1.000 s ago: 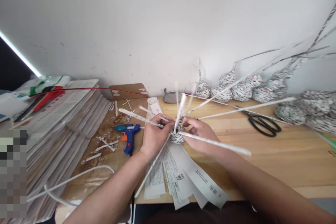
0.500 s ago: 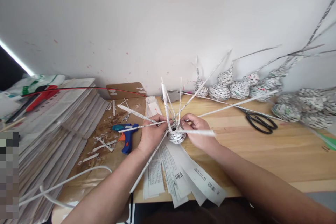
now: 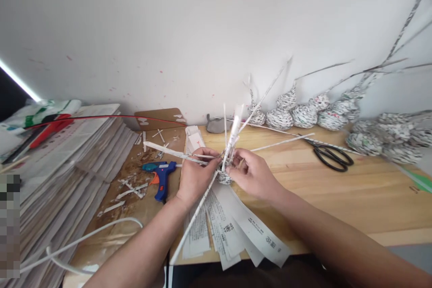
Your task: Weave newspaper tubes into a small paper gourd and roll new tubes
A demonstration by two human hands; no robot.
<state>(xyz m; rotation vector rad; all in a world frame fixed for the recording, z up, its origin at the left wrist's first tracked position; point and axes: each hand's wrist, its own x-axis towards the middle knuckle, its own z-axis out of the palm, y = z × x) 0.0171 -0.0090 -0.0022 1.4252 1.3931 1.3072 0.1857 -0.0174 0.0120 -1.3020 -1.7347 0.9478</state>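
Observation:
A small round piece woven from rolled newspaper (image 3: 224, 178) sits between my two hands, low over the table. Thin paper tubes stick out of it in several directions, and one thick paper tube (image 3: 233, 132) stands up and leans slightly right. My left hand (image 3: 198, 174) is closed at the left rim of the weave, with tubes passing across its fingers. At the right rim, my right hand (image 3: 250, 172) pinches a paper tube with thumb and fingers. The fingers partly hide the top of the weave.
Printed paper strips (image 3: 258, 234) fan out below my hands. A blue glue gun (image 3: 164, 177) and paper scraps lie left, beside a newspaper stack (image 3: 97, 153). Black scissors (image 3: 332, 157) lie right. Finished woven gourd shapes (image 3: 280, 118) line the wall.
The thick tube has swung from the left to upright over the weave. The tube that pointed right across my right hand no longer shows there. My right hand has moved slightly left.

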